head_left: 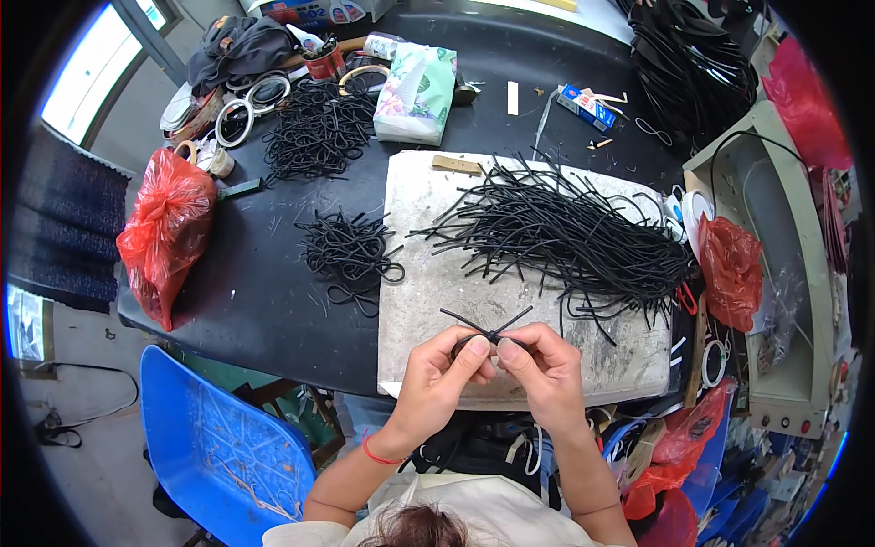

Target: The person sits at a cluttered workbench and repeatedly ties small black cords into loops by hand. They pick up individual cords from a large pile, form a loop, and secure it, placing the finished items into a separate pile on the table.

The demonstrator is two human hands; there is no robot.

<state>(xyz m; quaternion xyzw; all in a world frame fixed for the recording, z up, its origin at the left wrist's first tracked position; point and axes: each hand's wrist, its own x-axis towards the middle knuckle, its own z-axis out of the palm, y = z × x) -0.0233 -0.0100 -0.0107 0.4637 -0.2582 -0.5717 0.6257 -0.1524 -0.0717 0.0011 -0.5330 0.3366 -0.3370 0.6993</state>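
over the near side of a pale board (428, 283), left hand (437, 376) and right hand (552, 376) pinch a black cord (493, 336) in their fingers (473, 350), its knotted middle about midway between the two, free ends splaying forward in a v.

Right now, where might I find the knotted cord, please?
In the head view, the knotted cord is just below and right of centre, held by the left hand and right hand over the pale board.

We see a thin black cord (493, 336) held above the near part of the pale board (421, 296), drawn into a small knot, two ends splayed away from us, the rest partly hidden.
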